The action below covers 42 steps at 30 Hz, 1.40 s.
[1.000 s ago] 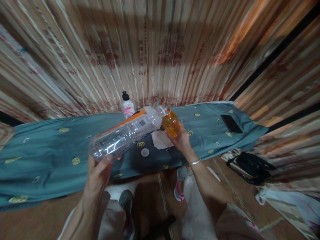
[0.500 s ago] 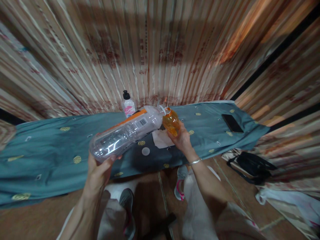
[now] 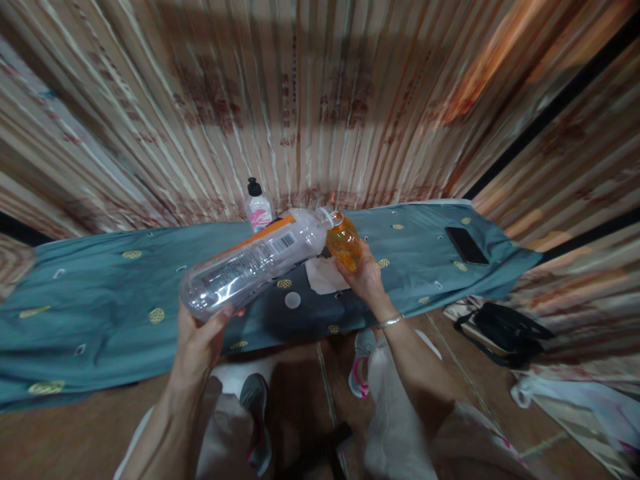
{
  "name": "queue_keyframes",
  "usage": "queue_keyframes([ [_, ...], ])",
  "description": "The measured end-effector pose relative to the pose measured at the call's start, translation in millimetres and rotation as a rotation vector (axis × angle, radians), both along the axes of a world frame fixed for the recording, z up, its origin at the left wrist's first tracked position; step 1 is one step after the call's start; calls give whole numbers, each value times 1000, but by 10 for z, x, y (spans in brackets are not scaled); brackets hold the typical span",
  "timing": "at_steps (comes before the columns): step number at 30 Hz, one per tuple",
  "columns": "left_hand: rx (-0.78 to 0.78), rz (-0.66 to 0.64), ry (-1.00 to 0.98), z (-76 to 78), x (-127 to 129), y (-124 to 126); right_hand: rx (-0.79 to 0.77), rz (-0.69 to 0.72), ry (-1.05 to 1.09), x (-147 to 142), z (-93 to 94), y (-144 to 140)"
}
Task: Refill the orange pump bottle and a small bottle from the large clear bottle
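My left hand [image 3: 200, 337] grips the base of a large clear plastic bottle [image 3: 253, 263] with an orange-edged label, tipped almost level with its mouth to the right. My right hand [image 3: 364, 277] holds a small orange bottle [image 3: 344, 241] upright. The big bottle's mouth meets the small bottle's opening. Both are held above a long surface covered with a teal cloth [image 3: 100, 300]. A white cap [image 3: 293, 300] and a white paper [image 3: 323, 275] lie on the cloth beneath them.
A white bottle with a black cap [image 3: 259, 209] stands at the back by the striped curtain. A black phone [image 3: 467, 245] lies on the cloth's right end. A black bag [image 3: 505, 330] and white fabric [image 3: 575, 400] lie on the floor at right.
Both bottles and hands have stayed together in nearly the same pose; the view has shifted slightly, and the large bottle sits a touch higher.
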State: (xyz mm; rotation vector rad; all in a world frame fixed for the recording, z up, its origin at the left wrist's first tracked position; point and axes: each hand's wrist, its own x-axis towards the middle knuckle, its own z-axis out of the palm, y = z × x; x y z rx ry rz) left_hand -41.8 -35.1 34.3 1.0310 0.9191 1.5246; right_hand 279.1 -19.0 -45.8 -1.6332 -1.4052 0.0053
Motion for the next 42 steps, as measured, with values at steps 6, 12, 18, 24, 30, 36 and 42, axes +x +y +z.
queue_keyframes([
  [6, 11, 7, -9, -3, 9, 10, -22, -10, -16, 4, 3, -1],
  [12, 46, -3, 1, -3, 17, 10, -5, 1, -27, 0, 14, 4],
  [18, 42, -7, -25, -11, 24, 20, -17, 9, -24, 3, 25, -2],
  [24, 78, -30, -20, -25, 23, 24, -13, 6, -30, 9, 25, -7],
  [30, 73, -28, 0, -13, 21, 20, -17, 2, -33, 9, 27, -7],
  [36, 66, -24, 7, 23, 35, 15, -19, -10, -44, 9, 18, -1],
  [42, 76, -45, 17, 18, 23, 17, -25, -7, -45, 15, 23, -6],
])
